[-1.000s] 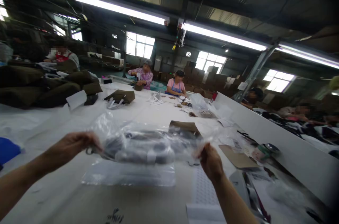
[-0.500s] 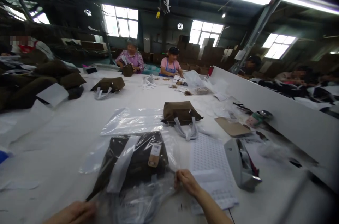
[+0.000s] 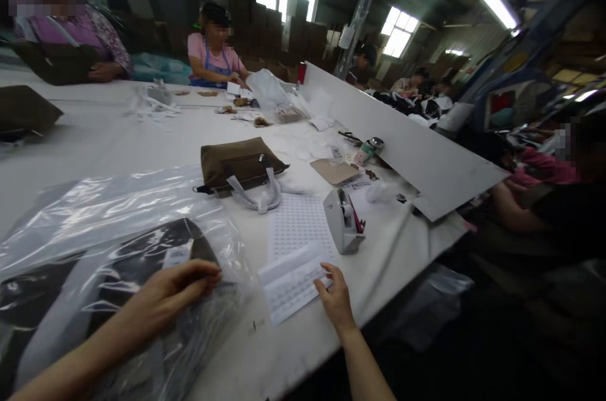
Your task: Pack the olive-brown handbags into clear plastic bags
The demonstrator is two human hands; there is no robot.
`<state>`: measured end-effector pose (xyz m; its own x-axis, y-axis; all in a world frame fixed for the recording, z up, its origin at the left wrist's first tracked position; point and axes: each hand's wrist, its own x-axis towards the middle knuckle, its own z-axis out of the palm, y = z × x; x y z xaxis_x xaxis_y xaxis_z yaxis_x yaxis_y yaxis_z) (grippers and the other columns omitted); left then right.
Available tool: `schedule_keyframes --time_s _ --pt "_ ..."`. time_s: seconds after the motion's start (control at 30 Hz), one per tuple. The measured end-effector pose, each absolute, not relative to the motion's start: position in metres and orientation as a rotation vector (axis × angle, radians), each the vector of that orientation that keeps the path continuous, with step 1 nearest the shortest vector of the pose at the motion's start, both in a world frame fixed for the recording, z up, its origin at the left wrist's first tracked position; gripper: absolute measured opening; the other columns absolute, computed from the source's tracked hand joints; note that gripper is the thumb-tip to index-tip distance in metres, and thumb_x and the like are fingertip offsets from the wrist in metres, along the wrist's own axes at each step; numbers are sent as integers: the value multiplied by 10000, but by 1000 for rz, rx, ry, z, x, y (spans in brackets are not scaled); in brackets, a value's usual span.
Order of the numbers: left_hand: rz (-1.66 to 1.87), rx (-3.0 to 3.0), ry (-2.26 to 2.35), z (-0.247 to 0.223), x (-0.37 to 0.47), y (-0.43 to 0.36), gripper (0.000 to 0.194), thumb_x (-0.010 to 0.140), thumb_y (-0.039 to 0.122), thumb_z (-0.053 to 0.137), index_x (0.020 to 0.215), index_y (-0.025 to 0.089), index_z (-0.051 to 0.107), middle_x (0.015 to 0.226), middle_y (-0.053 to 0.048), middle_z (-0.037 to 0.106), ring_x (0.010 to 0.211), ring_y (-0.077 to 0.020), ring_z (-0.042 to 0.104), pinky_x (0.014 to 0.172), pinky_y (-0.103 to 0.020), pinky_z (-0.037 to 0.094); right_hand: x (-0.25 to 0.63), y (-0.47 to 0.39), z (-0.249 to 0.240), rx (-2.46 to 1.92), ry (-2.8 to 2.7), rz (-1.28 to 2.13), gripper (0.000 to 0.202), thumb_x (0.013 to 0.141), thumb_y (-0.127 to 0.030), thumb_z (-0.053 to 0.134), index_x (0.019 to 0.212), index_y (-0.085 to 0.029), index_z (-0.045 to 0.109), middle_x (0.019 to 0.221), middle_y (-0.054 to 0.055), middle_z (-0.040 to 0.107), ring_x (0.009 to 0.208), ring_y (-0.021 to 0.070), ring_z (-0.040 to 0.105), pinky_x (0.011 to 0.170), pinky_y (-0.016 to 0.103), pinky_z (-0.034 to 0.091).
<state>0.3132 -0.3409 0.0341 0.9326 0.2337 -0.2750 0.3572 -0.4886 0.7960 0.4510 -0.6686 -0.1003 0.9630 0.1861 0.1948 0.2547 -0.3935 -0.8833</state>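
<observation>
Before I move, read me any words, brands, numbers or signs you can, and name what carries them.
Nothing reads clearly.
Sticker sheet: rows of print, too small.
Folded paper: printed rows, too small.
Tape dispenser: small dark mark, unreadable.
Tag in clear bag: blurred.

I can't read a word of it from here. The right fingers [image 3: 335, 273] are at a folded sheet [image 3: 292, 290] with rows of print, too small to make out; beyond them lies a sheet [image 3: 301, 224] packed with tiny repeated print. Just past the left fingers [image 3: 203, 267], a white label [image 3: 177, 256] shows under the clear plastic bag [image 3: 231, 243], its print illegible too.
</observation>
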Motion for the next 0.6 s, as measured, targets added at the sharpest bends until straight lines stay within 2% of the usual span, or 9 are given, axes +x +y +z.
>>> schedule_keyframes --time_s 0.07,0.17,0.27,0.37,0.47,0.53,0.6 --pt "-262 2134 269 21 361 -369 462 777 546 431 1040 209 606 1037 -35 668 950 -194 611 839 -264 475 447 -673 -107 -2038 -321 -141 365 756 -268 573 1114 -200 544 1127 98 575 1059 243 519 931 434 434" --pt "-354 2320 296 -17 417 -402 548 745 542 473 1116 146 554 1115 -108 631 996 -237 593 874 -312 454 448 -681 -114 -2075 -172 -181 412 774 -260 534 1177 -190 484 1174 112 544 1015 235 547 902 427 459" --pt "-443 2415 317 -53 445 -422 670 632 537 623 1132 102 523 1077 -170 626 983 -297 586 873 -371 437 456 -686 -115 -2132 -86 -148 441 759 -245 531 1190 -177 469 1133 114 556 922 221 568 831 391 492" --pt "-515 2492 274 -74 452 -433 673 561 398 719 1139 129 505 950 -130 654 908 -292 601 803 -354 445 466 -685 -111 -2234 -78 -118 490 725 -207 546 1206 -155 469 1118 117 568 994 244 529 877 395 461" --pt "-553 2527 212 -80 452 -440 418 604 267 676 997 173 571 870 -85 659 832 -261 606 730 -321 433 477 -681 -105 -2336 -114 -74 599 665 -167 586 1248 -158 451 1079 101 594 1022 266 501 934 418 412" --pt "-550 2530 159 -78 451 -440 215 635 230 633 842 183 599 864 -75 654 842 -246 596 727 -304 416 484 -681 -102 -2363 -156 -42 680 616 -158 628 1270 -180 442 1066 89 600 1018 275 494 941 425 400" --pt "-537 2518 116 -72 451 -437 121 664 225 596 778 185 592 858 -64 648 846 -228 589 722 -284 406 491 -684 -101 -2342 -190 -9 732 571 -167 675 1268 -199 453 1109 92 588 1055 289 475 956 432 383"
